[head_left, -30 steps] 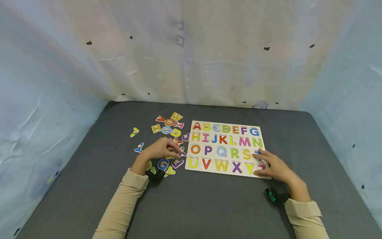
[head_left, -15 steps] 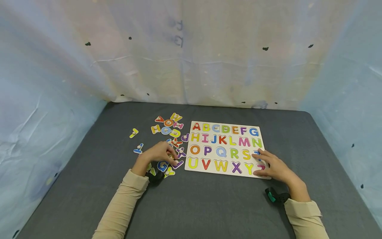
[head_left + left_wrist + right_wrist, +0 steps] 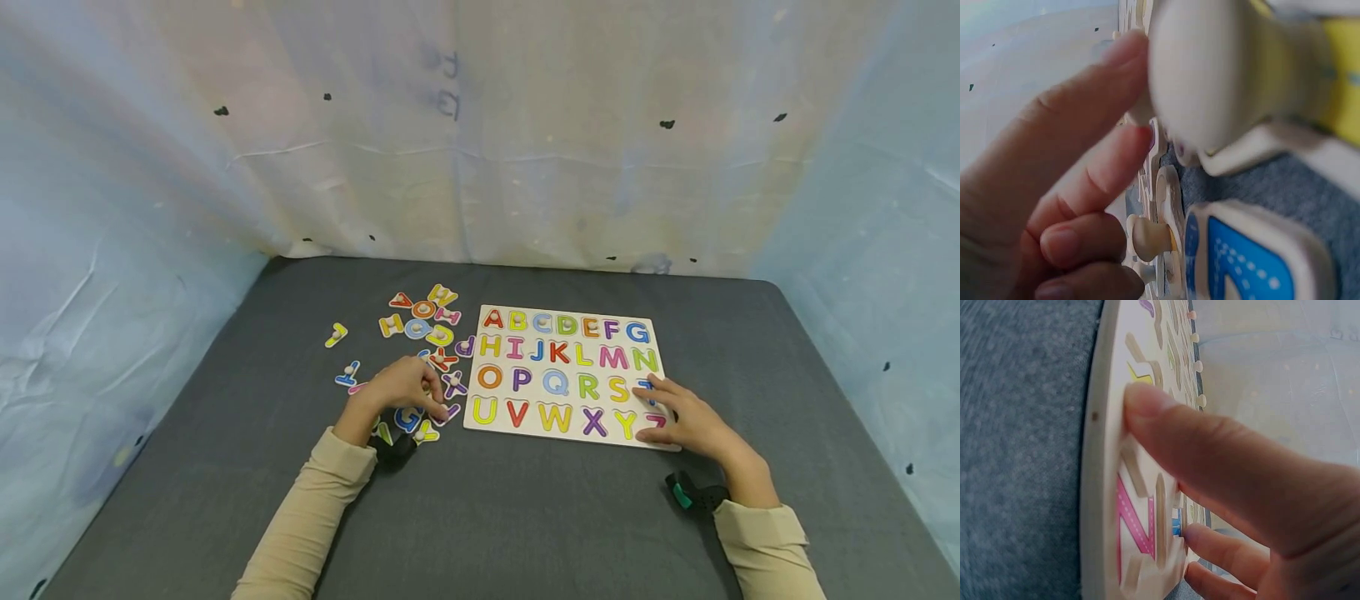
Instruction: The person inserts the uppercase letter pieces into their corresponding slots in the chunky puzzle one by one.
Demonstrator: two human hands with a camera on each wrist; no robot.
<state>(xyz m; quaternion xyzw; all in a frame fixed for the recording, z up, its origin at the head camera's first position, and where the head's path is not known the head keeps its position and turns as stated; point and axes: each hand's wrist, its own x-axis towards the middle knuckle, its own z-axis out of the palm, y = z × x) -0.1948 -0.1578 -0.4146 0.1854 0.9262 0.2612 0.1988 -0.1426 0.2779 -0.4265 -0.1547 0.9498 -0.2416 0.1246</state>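
Note:
A wooden alphabet puzzle board (image 3: 536, 392) lies on the dark table, with knobbed pieces seated at A to E. My left hand (image 3: 401, 387) is among loose letter pieces left of the board. Its thumb and index finger pinch the knob of the purple V piece (image 3: 452, 412), which appears to lie on the table. In the left wrist view a yellow piece's knob (image 3: 1197, 75) fills the foreground and hides part of the fingertips. My right hand (image 3: 693, 421) rests on the board's right end, fingers extended over the T and Z slots, thumb near the front edge.
Loose pieces crowd beside the board: a purple X (image 3: 454, 384), red K (image 3: 442, 359), blue G (image 3: 408, 419) and yellow Y (image 3: 426, 432). A blue T (image 3: 348, 373) and yellow L (image 3: 337, 335) lie farther left. A wrinkled sheet (image 3: 525, 192) stands behind the table.
My left hand has moved from over the purple X down to the purple V, uncovering the X. A pink piece now shows beside the left wrist. My right hand stays put.

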